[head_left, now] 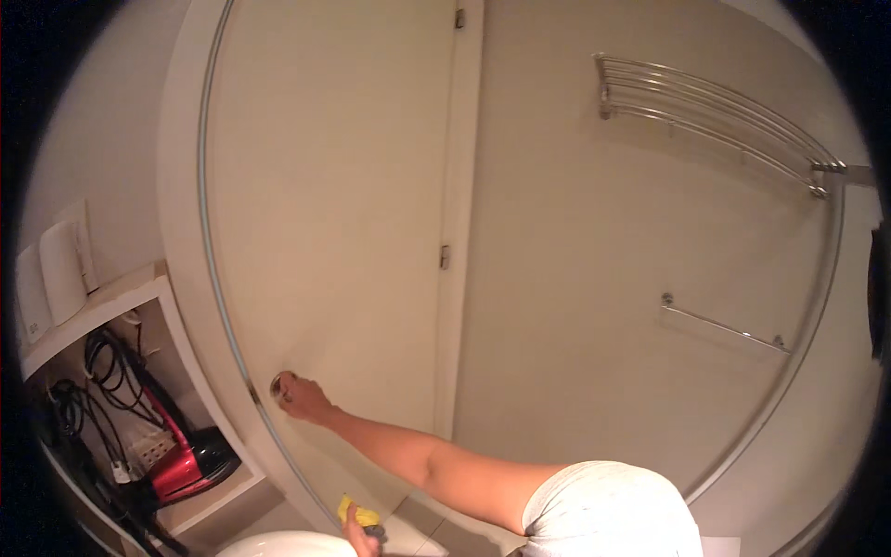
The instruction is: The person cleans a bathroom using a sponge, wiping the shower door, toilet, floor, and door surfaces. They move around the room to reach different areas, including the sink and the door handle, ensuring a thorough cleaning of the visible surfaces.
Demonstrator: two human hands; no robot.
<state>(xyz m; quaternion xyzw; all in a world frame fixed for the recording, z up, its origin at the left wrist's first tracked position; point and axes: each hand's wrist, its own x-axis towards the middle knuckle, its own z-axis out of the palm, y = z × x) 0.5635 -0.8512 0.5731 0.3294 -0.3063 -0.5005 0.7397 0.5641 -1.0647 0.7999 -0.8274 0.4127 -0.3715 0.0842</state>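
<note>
My right arm, in a white short sleeve [617,511], stretches left across the cream door [334,213]. At its end my right hand [308,401] is closed around a round metal door knob [281,385], which shows only partly past the fingers. Low in the picture, my left hand [357,536] grips a crumpled yellow cloth [358,511]. A small grey bit [376,534] shows beside that cloth; what it is I cannot make out.
An open cabinet [176,316] at left holds a red and black hair dryer [190,464] and black cords. A white rounded rim [288,546] lies below. Metal rack [715,97] and towel bar [724,325] hang on the right wall. Hinges [445,257] line the door's right edge.
</note>
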